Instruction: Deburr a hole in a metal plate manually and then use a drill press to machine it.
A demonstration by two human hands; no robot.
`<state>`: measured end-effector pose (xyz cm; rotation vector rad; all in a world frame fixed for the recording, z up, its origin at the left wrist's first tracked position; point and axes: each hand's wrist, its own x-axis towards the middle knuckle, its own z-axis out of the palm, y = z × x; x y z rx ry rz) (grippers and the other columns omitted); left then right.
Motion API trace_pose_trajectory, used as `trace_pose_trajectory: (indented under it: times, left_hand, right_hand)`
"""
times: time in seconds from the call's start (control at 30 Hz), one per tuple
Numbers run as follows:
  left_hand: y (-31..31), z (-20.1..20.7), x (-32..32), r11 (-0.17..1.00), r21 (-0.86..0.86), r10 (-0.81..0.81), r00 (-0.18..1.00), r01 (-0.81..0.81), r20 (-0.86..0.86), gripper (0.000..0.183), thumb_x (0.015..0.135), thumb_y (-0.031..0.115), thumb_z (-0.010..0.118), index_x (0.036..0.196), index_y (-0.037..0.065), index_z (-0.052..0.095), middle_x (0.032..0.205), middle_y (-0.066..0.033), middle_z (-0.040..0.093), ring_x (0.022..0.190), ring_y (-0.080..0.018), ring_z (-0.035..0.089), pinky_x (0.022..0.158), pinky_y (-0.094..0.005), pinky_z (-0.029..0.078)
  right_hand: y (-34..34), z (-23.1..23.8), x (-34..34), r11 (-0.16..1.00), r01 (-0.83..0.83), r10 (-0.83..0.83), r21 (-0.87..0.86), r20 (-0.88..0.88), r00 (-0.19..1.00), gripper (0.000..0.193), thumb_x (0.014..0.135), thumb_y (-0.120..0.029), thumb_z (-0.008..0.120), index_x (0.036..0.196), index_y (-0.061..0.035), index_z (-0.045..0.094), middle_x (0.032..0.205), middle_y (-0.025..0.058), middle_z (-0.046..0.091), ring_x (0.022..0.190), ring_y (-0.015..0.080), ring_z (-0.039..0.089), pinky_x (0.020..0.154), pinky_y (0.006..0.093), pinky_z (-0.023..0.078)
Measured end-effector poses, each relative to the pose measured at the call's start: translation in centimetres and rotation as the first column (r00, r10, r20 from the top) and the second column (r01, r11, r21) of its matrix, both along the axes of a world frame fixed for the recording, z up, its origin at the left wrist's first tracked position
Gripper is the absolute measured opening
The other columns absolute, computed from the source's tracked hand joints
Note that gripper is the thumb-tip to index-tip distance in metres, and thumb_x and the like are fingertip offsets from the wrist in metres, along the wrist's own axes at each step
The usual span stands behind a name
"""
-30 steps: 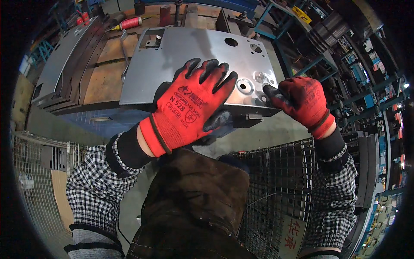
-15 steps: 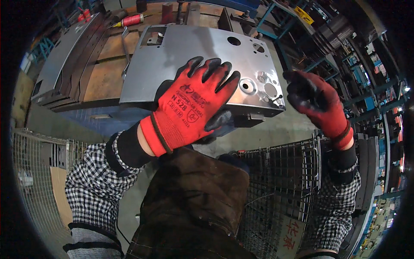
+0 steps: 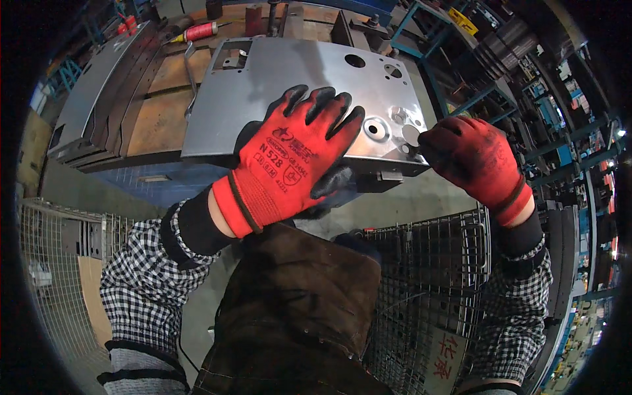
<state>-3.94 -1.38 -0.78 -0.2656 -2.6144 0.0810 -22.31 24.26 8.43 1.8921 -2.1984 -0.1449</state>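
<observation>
A silvery sheet-metal panel (image 3: 263, 92) with several round holes and a square cutout lies in front of me. My left hand (image 3: 293, 155), in a red glove with black fingertips, lies over its near edge with fingers spread. The thumb sits lower, by the front edge. My right hand (image 3: 464, 155), gloved alike, is at the panel's right corner, fingers curled together. A small round grey shape (image 3: 411, 135) shows beside its fingertips; I cannot tell whether it is a loose disc or a hole. What the fingers hold is hidden. A raised ring with a hole (image 3: 376, 129) is to their left.
Stacked bent metal panels (image 3: 99, 92) stand at the left on a wooden-topped bench (image 3: 161, 125). A red roll (image 3: 200, 31) lies at the back. Wire-mesh cages (image 3: 428, 257) stand near me on both sides. Blue racking (image 3: 487, 99) fills the right.
My right hand has moved left and slightly down, from beside the panel to its right corner, and its fingers now reach the holes there. My left hand stays nearly in place.
</observation>
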Motion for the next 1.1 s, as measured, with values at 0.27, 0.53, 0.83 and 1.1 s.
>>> trace_pose_trajectory:
  times: [0.27,0.53,0.83,1.1]
  left_hand:
    - [-0.1,0.1,0.4,0.999,0.035,-0.02,1.0,0.021,-0.008,0.08,0.094,0.053,0.066,0.159,0.011,0.048,0.157,-0.0206,0.05,0.14,-0.0433,0.05,0.122,-0.0551,0.035]
    - [0.1,-0.1,0.4,1.0,0.012,0.011,1.0,-0.011,0.0,0.081,0.093,0.052,0.067,0.16,0.011,0.048,0.157,-0.0204,0.051,0.14,-0.0437,0.05,0.123,-0.0546,0.035]
    - [0.0,0.3,0.2,0.999,0.05,-0.019,1.0,0.02,-0.02,0.082,0.091,0.05,0.07,0.159,0.011,0.048,0.157,-0.019,0.051,0.141,-0.0432,0.049,0.124,-0.0546,0.034]
    - [0.0,0.1,0.1,0.998,0.057,-0.02,1.0,0.02,-0.009,0.077,0.093,0.049,0.069,0.156,0.009,0.051,0.155,-0.0209,0.052,0.142,-0.0424,0.049,0.124,-0.0549,0.033]
  right_hand:
    - [-0.6,0.0,-0.4,0.993,0.047,-0.041,0.112,-0.058,0.997,0.032,0.087,-0.032,0.078,0.111,-0.0123,0.073,0.102,0.0095,0.071,0.096,0.0345,0.07,0.079,0.0457,0.056]
    - [0.2,1.1,0.3,0.987,0.099,-0.046,-0.13,0.361,0.931,0.041,0.081,-0.021,0.082,0.119,-0.0095,0.074,0.119,0.0113,0.072,0.1,0.0341,0.072,0.085,0.0396,0.058]
    - [-1.1,-0.7,0.0,0.992,0.11,-0.101,0.067,-0.129,0.986,0.046,0.083,-0.028,0.082,0.124,-0.0151,0.067,0.109,0.0107,0.069,0.102,0.0353,0.069,0.084,0.0477,0.057]
    - [-0.7,-0.4,0.0,0.999,0.035,-0.033,0.026,-0.09,0.995,0.044,0.082,-0.03,0.081,0.122,-0.0143,0.069,0.107,0.0096,0.068,0.1,0.0338,0.069,0.079,0.0464,0.057]
